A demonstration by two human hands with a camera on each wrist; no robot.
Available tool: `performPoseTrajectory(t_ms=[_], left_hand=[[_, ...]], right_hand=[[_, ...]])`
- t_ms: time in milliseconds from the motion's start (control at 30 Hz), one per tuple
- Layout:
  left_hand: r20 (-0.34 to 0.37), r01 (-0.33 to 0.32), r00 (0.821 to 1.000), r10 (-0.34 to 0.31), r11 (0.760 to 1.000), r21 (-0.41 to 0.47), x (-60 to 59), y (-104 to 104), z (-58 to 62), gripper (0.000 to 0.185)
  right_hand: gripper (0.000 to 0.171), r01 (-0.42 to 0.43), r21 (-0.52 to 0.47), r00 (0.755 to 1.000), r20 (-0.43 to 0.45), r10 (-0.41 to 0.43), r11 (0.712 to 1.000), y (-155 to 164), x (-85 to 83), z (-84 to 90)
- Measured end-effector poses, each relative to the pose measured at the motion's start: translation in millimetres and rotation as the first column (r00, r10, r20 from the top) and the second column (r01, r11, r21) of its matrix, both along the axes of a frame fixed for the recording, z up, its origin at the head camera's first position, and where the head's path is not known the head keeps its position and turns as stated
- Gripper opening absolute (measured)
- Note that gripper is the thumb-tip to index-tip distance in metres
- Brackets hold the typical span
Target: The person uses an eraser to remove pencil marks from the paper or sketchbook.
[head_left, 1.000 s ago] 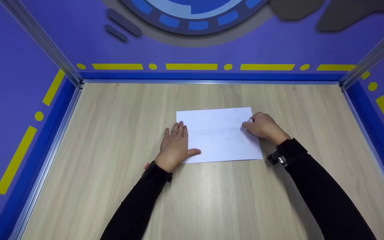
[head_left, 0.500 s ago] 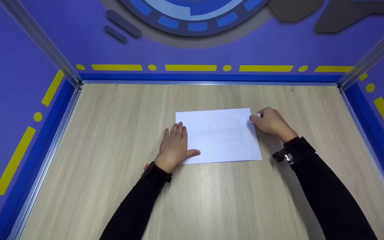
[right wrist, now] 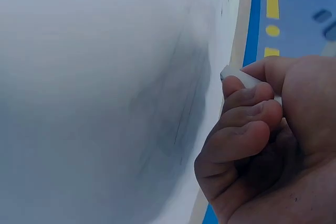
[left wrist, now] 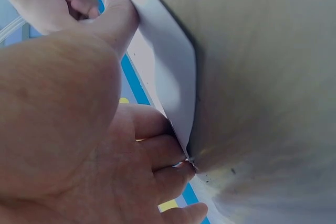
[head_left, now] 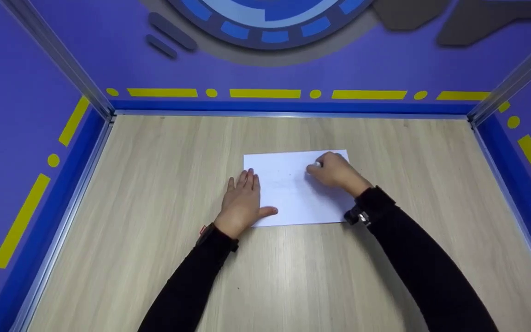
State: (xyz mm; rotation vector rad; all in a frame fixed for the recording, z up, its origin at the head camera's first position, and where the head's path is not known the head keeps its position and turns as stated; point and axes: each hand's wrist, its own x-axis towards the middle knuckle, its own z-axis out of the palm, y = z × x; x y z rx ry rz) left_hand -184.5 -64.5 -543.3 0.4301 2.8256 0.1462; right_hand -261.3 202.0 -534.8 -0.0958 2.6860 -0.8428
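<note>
A white sheet of paper [head_left: 293,205] lies on the table, with faint grey smudges and thin lines on it. My left hand [head_left: 240,203] rests flat on its left edge, fingers straight and thumb spread to the right; in the left wrist view the near edge of the sheet curves up off the table. Over the upper right part of the paper, my right hand [head_left: 337,172] pinches a small white eraser [right wrist: 241,78] between thumb and curled fingers. Most of the eraser is hidden in the hand, and its tip looks greyish in the right wrist view.
The wooden table [head_left: 155,184] surrounds the paper. Blue panels with yellow dashes stand along the back [head_left: 265,76], left and right sides, joined by metal rails. A few dark specks lie on the paper and table.
My right hand first shifted right to the sheet's edge, then swept left across the upper paper with the eraser. My left hand has stayed in place.
</note>
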Motion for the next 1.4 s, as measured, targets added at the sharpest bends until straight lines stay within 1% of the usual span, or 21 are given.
performPoseTrajectory(t_ms=[300, 400, 500, 633, 733, 867, 900, 1167, 1267, 1400], left_hand=[[-0.013, -0.007, 1.0, 0.006, 1.0, -0.004, 0.8, 0, -1.7, 0.115], [-0.013, -0.005, 1.0, 0.005, 1.0, -0.003, 1.2, 0, -2.5, 0.115], [-0.012, -0.001, 1.0, 0.001, 1.0, -0.01, 1.2, 1, -3.0, 0.114], [-0.011, 0.0, 1.0, 0.0, 1.0, -0.017, 0.6, 2, -2.4, 0.114], [-0.008, -0.002, 1.0, 0.002, 1.0, -0.014, 0.4, 3, -1.7, 0.114], [-0.001, -0.002, 1.0, 0.002, 1.0, -0.019, 0.4, 3, -0.9, 0.115], [0.0, -0.001, 1.0, 0.001, 1.0, -0.021, 0.3, 3, -0.8, 0.115], [0.013, -0.001, 1.0, 0.001, 1.0, -0.024, 0.3, 1, 0.0, 0.115], [0.012, 0.0, 1.0, 0.001, 1.0, -0.025, 0.7, 0, 0.3, 0.115], [0.007, 0.004, 1.0, -0.004, 1.0, -0.023, 1.6, 0, 0.1, 0.114]], right_hand=[[0.04, -0.059, -0.009, 0.998, -0.022, 0.058, 0.998, -66, -7.9, -2.1], [0.036, -0.061, 0.016, 0.998, -0.009, 0.062, 0.998, -77, -10.6, -4.5], [0.032, -0.043, 0.045, 0.999, -0.004, 0.043, 0.998, -79, -12.4, -7.2], [0.031, -0.01, 0.048, 1.0, -0.006, 0.01, 0.999, -71, -14.2, -7.6], [0.032, -0.017, 0.058, 1.0, -0.024, 0.019, 0.998, -59, -15.7, -7.2], [0.04, -0.026, 0.055, 0.999, -0.046, 0.029, 0.998, -41, -16.4, -7.3], [0.04, -0.025, 0.051, 0.998, -0.051, 0.028, 0.998, -37, -16.3, -7.5], [0.035, 0.006, 0.043, 1.0, -0.01, -0.005, 0.999, -6, -15.5, -7.0], [0.041, 0.03, 0.044, 1.0, 0.007, -0.031, 0.999, 5, -15.5, -6.4], [0.041, 0.049, 0.059, 0.998, 0.027, -0.05, 0.997, 18, -16.5, -6.3]])
